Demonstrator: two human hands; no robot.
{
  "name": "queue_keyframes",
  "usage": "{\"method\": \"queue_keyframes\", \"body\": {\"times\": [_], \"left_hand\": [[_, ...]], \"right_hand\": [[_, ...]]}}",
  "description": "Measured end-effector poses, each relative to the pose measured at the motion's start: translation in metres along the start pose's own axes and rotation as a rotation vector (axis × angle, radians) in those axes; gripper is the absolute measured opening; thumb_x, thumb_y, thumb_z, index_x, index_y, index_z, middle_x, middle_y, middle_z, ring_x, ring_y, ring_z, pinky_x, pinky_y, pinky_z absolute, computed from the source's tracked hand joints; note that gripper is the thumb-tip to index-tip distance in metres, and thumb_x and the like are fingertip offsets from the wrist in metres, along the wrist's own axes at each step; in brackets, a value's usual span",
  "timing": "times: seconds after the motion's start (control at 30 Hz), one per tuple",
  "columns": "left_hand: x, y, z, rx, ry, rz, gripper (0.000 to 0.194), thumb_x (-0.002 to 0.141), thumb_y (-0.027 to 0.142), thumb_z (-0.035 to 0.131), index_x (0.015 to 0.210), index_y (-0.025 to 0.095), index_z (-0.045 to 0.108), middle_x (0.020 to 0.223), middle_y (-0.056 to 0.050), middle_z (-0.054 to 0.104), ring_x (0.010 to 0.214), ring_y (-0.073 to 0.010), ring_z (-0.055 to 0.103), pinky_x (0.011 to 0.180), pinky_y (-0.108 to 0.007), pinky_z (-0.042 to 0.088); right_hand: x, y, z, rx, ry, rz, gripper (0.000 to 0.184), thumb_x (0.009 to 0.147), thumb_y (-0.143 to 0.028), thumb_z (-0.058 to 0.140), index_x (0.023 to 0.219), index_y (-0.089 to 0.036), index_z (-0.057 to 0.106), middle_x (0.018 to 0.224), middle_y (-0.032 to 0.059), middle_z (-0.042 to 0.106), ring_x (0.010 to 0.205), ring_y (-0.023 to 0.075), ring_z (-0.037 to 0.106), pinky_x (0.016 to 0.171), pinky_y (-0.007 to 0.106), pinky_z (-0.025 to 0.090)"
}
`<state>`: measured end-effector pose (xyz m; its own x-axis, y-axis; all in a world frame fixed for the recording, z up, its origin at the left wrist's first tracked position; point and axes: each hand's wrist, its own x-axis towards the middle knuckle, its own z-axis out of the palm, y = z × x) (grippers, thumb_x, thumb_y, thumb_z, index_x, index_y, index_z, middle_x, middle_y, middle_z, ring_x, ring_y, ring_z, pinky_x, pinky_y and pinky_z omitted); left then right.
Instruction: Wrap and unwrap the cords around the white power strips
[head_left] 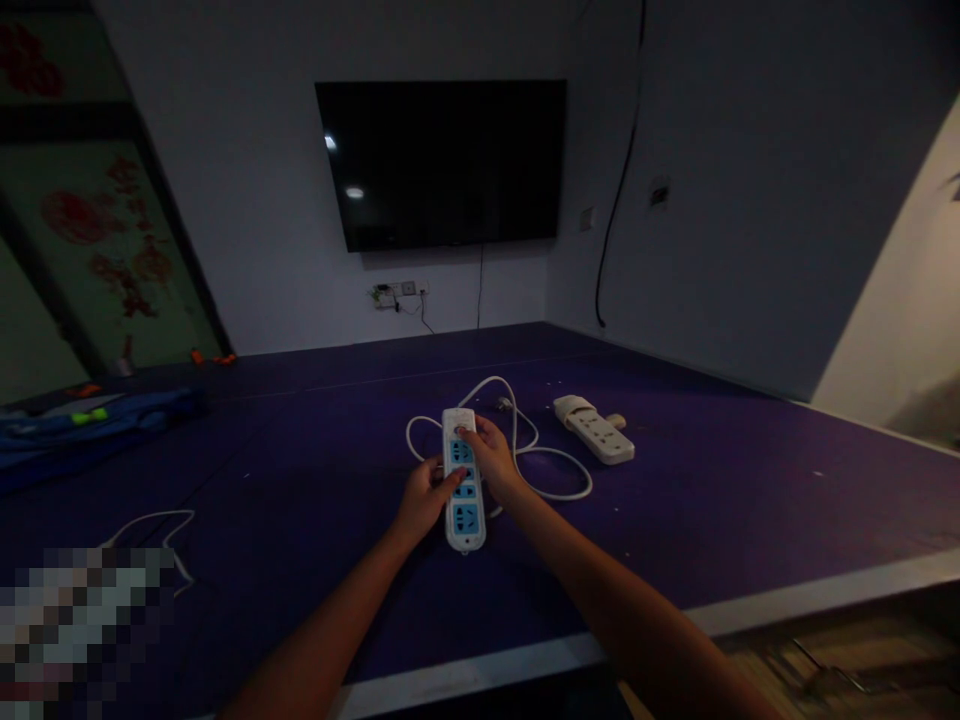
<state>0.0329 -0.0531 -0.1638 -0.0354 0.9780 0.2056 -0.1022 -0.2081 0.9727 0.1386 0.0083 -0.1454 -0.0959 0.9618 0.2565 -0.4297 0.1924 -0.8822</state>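
Note:
A white power strip [466, 520] with blue socket faces is held up over the purple surface, its long side pointing away from me. My left hand [426, 497] grips its left edge, thumb across the sockets. On the right edge, near the far end, my right hand [493, 462] is closed round it, with the thumb at the round button. A white cord [566, 495] lies in loose loops behind and to the right of the strip. The plug [504, 404] at the cord's end rests on the surface. The undersides of both hands' grips are hidden.
A second white power strip [604, 437] with its cord wrapped round it lies to the right. Blue cloth [135, 412] is at the left, with a thin white cable [161, 516] nearer me. A television [450, 165] hangs on the wall. The purple platform's pale edge [480, 675] runs in front.

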Motion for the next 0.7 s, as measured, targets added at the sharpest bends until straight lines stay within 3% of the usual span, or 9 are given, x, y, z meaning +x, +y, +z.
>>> {"method": "queue_keyframes", "body": {"times": [0.27, 0.5, 0.7], "left_hand": [[0.002, -0.004, -0.003, -0.024, 0.042, -0.029, 0.048, 0.058, 0.042, 0.075, 0.093, 0.012, 0.062, 0.080, -0.007, 0.071, 0.072, -0.0207, 0.066, 0.062, -0.027, 0.050], [0.000, 0.002, -0.002, -0.026, 0.105, -0.049, 0.041, 0.058, 0.038, 0.076, 0.089, 0.013, 0.063, 0.082, -0.007, 0.071, 0.065, -0.0175, 0.065, 0.059, -0.025, 0.050], [-0.001, 0.007, -0.002, -0.052, 0.155, -0.065, 0.034, 0.059, 0.034, 0.074, 0.085, 0.014, 0.065, 0.072, -0.003, 0.069, 0.061, -0.0160, 0.064, 0.059, -0.025, 0.048]], "right_hand": [[0.002, 0.007, -0.002, -0.055, -0.049, -0.015, 0.043, 0.060, -0.042, 0.070, 0.095, -0.018, 0.058, 0.064, -0.0013, 0.067, 0.056, 0.0168, 0.063, 0.056, 0.028, 0.050], [0.005, 0.011, -0.004, -0.077, -0.043, -0.033, 0.046, 0.060, -0.044, 0.071, 0.096, -0.019, 0.060, 0.064, -0.0012, 0.068, 0.057, 0.0181, 0.064, 0.054, 0.028, 0.050], [0.005, 0.011, -0.006, -0.113, -0.091, -0.059, 0.047, 0.063, -0.048, 0.068, 0.099, -0.018, 0.061, 0.065, -0.0003, 0.068, 0.058, 0.0179, 0.064, 0.055, 0.028, 0.050]]}}
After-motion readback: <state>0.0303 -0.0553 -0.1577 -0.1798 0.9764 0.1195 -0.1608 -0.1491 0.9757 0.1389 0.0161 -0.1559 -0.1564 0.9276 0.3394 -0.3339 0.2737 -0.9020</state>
